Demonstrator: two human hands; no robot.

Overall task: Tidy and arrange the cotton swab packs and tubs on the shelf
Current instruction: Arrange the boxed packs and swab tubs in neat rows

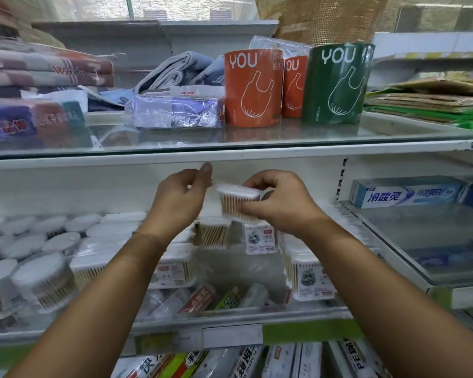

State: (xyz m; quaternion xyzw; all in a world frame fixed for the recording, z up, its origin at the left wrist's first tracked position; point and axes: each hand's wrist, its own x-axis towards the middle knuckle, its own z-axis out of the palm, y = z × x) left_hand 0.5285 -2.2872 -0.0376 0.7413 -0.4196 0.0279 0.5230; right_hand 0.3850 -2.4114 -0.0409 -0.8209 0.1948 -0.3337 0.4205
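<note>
The right hand (pixel 277 204) pinches a clear box of cotton swabs (pixel 238 201) between thumb and fingers, which cover the box's right end. Just left of the box, the left hand (pixel 180 197) hangs with its fingers loosely curled and thumb raised; whether it touches the box is lost in blur. Below both hands, more swab packs (pixel 309 274) and round tubs (pixel 43 279) crowd the shelf (pixel 230 313), partly hidden by the forearms.

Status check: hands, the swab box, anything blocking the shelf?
Right hand gripping swab box, raised above the shelf. Left hand beside it, empty, fingers pinched. Swab packs standing directly below; gap in front of them.
</note>
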